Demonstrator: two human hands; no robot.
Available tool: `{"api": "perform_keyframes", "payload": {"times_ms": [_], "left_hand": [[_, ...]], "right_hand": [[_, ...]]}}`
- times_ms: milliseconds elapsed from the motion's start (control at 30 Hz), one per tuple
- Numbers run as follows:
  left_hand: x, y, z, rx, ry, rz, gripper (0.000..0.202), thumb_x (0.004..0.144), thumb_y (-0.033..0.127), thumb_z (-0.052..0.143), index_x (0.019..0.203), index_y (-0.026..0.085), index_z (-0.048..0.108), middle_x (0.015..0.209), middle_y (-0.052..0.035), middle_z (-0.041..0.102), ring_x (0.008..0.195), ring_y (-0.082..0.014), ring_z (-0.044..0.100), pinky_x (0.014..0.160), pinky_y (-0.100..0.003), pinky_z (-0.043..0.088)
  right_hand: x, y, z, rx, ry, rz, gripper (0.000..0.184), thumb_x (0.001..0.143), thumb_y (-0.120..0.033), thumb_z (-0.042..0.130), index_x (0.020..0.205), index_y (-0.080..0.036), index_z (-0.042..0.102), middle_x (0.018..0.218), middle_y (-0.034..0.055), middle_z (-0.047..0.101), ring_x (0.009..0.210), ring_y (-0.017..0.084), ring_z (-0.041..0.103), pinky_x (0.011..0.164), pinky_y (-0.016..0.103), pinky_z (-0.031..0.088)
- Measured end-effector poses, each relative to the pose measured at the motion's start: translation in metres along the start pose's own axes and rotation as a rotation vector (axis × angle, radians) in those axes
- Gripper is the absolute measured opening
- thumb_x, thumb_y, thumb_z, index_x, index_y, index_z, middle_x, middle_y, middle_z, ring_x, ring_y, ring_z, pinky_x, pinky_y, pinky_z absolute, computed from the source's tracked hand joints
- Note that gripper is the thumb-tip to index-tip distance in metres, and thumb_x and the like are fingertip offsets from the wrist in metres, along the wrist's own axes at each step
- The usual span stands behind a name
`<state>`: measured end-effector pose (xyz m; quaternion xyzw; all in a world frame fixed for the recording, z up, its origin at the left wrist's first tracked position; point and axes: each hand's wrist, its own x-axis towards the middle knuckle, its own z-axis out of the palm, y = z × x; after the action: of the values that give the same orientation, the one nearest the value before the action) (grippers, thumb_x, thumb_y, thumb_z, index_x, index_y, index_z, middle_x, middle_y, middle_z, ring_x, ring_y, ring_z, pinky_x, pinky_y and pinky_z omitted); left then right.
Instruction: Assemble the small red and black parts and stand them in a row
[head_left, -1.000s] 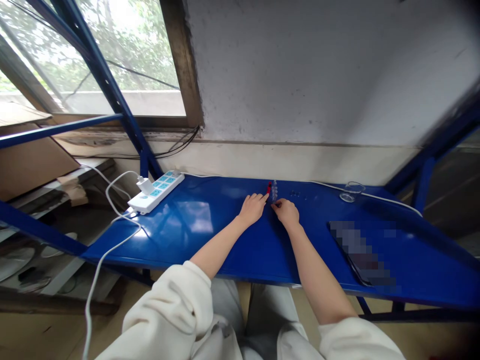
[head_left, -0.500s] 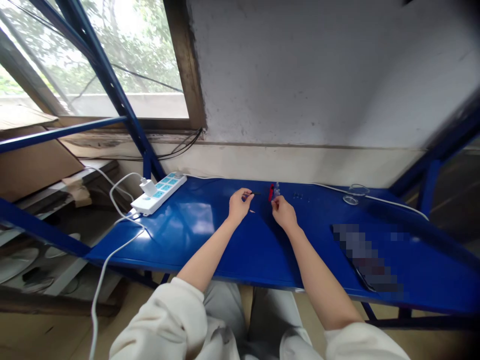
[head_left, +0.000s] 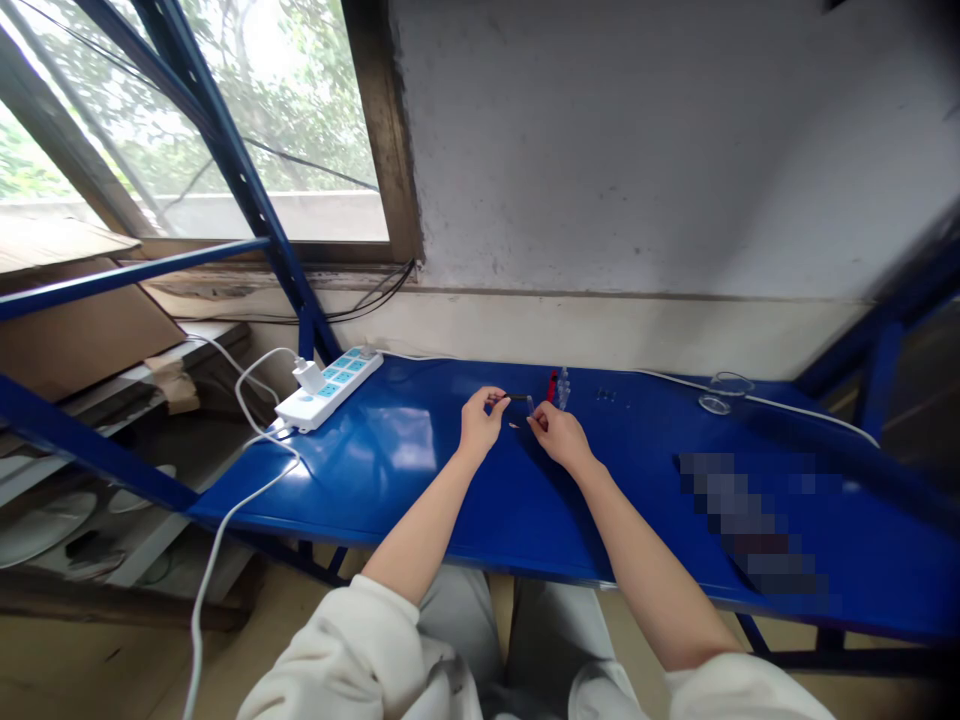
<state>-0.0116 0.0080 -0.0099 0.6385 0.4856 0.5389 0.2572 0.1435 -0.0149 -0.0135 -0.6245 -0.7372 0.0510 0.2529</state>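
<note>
My left hand pinches a thin, dark, stick-like piece that points to the right. Opposite it, my right hand has its fingers closed on a small clear tube-like piece, close to the dark piece's tip; whether the two touch I cannot tell. Just behind my right hand stand a red object and a cluster of clear plastic pieces, both partly covered by the hand. A tiny pale scrap lies on the blue table between my hands.
A white power strip with a plugged-in charger and cable sits at the table's left. Several small clear bits lie right of the cluster. Farther right are a clear round item, a white cable and a blurred-out flat object.
My right hand has come away from the clear cluster, leftward and nearer my left hand, with a clear piece now showing in its fingers. The view has shifted slightly.
</note>
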Motion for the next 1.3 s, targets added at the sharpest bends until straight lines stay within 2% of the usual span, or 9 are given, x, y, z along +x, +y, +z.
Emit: {"api": "perform_keyframes", "payload": {"times_ms": [233, 467, 600, 800, 933, 1133, 1300], "left_hand": [[-0.003, 0.001, 0.001, -0.006, 0.009, 0.052, 0.013, 0.077, 0.025, 0.052, 0.085, 0.017, 0.058, 0.083, -0.0025, 0.062, 0.072, -0.011, 0.056, 0.069, -0.023, 0.044], [-0.003, 0.003, 0.001, 0.04, -0.001, 0.049, 0.013, 0.078, 0.023, 0.05, 0.088, 0.017, 0.058, 0.085, -0.0032, 0.062, 0.073, -0.0116, 0.057, 0.071, -0.025, 0.045], [-0.006, 0.006, -0.001, 0.06, -0.007, 0.144, 0.019, 0.081, 0.025, 0.048, 0.096, 0.019, 0.058, 0.092, -0.0043, 0.062, 0.075, -0.0117, 0.056, 0.075, -0.026, 0.046], [-0.015, 0.016, -0.003, 0.141, -0.203, 0.313, 0.033, 0.085, 0.027, 0.042, 0.116, 0.026, 0.052, 0.108, -0.004, 0.057, 0.095, -0.0137, 0.053, 0.086, -0.028, 0.044], [-0.016, 0.016, -0.001, 0.145, -0.269, 0.287, 0.035, 0.086, 0.029, 0.04, 0.119, 0.027, 0.049, 0.107, -0.0043, 0.057, 0.094, -0.0136, 0.054, 0.081, -0.028, 0.047], [-0.01, 0.007, 0.003, -0.019, -0.154, 0.174, 0.023, 0.082, 0.032, 0.047, 0.095, 0.019, 0.061, 0.091, -0.0044, 0.059, 0.069, -0.0088, 0.055, 0.062, -0.021, 0.049], [-0.005, 0.0, 0.004, -0.138, -0.172, 0.093, 0.02, 0.077, 0.032, 0.054, 0.089, 0.017, 0.059, 0.084, -0.0034, 0.059, 0.066, -0.0087, 0.055, 0.056, -0.02, 0.048]], "right_hand": [[0.0, 0.002, 0.001, -0.028, -0.005, -0.021, 0.011, 0.082, -0.028, 0.042, 0.08, -0.021, 0.051, 0.064, 0.0005, 0.059, 0.057, 0.013, 0.053, 0.049, 0.022, 0.026], [0.0, 0.0, -0.002, -0.063, -0.018, -0.028, 0.009, 0.081, -0.027, 0.044, 0.08, -0.021, 0.05, 0.064, 0.0002, 0.059, 0.056, 0.012, 0.052, 0.049, 0.021, 0.025], [-0.001, -0.002, -0.006, -0.116, -0.012, -0.041, 0.008, 0.081, -0.026, 0.044, 0.079, -0.02, 0.049, 0.063, 0.0003, 0.058, 0.053, 0.012, 0.051, 0.05, 0.022, 0.025], [-0.002, -0.005, -0.008, -0.126, 0.033, -0.036, 0.01, 0.081, -0.027, 0.042, 0.079, -0.02, 0.05, 0.062, 0.0005, 0.059, 0.053, 0.013, 0.051, 0.051, 0.023, 0.025], [-0.002, -0.004, -0.009, -0.096, 0.088, -0.011, 0.013, 0.082, -0.028, 0.041, 0.081, -0.02, 0.051, 0.063, 0.0001, 0.059, 0.054, 0.013, 0.052, 0.053, 0.023, 0.027], [-0.003, -0.002, -0.008, -0.063, 0.105, -0.113, 0.016, 0.082, -0.027, 0.042, 0.082, -0.02, 0.056, 0.062, 0.0002, 0.058, 0.057, 0.013, 0.052, 0.062, 0.023, 0.031], [-0.001, 0.002, -0.003, 0.003, 0.138, -0.198, 0.018, 0.082, -0.027, 0.044, 0.079, -0.019, 0.059, 0.063, 0.0001, 0.058, 0.057, 0.012, 0.051, 0.061, 0.023, 0.032]]}}
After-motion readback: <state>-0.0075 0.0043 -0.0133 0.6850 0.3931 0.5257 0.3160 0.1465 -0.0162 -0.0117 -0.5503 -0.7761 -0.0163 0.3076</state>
